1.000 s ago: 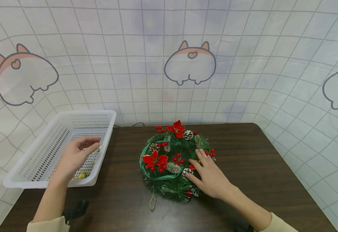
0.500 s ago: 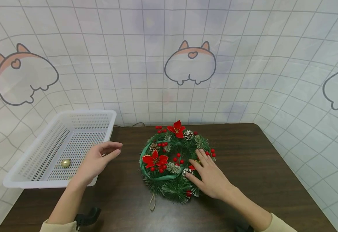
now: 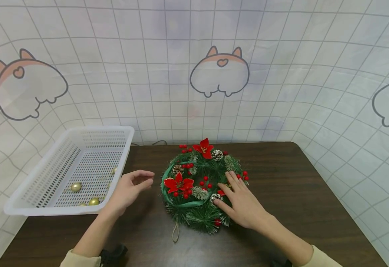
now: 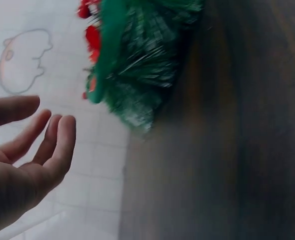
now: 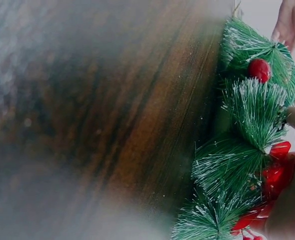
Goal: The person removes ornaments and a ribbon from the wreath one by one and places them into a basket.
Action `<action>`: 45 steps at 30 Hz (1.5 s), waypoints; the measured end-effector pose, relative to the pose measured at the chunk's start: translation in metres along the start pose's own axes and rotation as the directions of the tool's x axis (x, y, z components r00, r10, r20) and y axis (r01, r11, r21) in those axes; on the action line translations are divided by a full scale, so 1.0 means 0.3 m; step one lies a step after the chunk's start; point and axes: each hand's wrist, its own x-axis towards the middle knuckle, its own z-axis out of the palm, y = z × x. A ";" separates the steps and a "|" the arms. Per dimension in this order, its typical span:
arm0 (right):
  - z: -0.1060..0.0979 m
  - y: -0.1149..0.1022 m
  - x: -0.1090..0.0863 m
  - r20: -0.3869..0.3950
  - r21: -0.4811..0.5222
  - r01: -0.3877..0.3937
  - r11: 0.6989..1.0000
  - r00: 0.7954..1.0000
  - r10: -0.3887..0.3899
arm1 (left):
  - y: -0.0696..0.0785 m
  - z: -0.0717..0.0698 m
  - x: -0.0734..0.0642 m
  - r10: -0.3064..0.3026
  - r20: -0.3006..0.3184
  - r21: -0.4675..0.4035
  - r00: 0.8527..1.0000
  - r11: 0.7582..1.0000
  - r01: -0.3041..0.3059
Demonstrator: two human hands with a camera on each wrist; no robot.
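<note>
A green Christmas wreath (image 3: pixel 203 219) lies flat on the dark wooden table. It carries red poinsettias (image 3: pixel 179 183), red berries and pinecones (image 3: pixel 217 155). A green ribbon (image 3: pixel 189 204) curves over its left part. My right hand (image 3: pixel 240 203) rests on the wreath's right side with spread fingers. Left of the wreath, apart from it, my left hand (image 3: pixel 126 192) is in the air by the basket's right wall. In the left wrist view the fingers (image 4: pixel 65 140) are softly bent, with a gap to the thumb and nothing seen between them.
A white perforated basket (image 3: pixel 69 211) stands on the left of the table, holding several gold balls (image 3: pixel 75 187). A twine loop (image 3: pixel 175 233) sticks out at the wreath's near side. A grid-patterned cloth hangs behind the table (image 3: pixel 291 167) and at its sides.
My left hand has moved right, from over the basket to the space between basket and wreath, uncovering gold balls. The right hand and wreath have stayed put.
</note>
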 end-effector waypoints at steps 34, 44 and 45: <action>-0.002 0.002 0.002 -0.003 -0.002 0.009 1.000 1.000 -0.009 | -0.057 0.112 0.070 -0.184 0.066 -0.209 0.981 0.959 0.194; 0.000 0.002 0.000 -0.003 -0.004 0.011 1.000 1.000 -0.011 | -0.058 0.106 0.069 -0.165 0.073 -0.243 0.984 0.954 0.178; 0.000 0.002 0.001 -0.004 -0.003 0.012 1.000 1.000 -0.012 | -0.058 0.106 0.069 -0.165 0.071 -0.246 0.984 0.953 0.177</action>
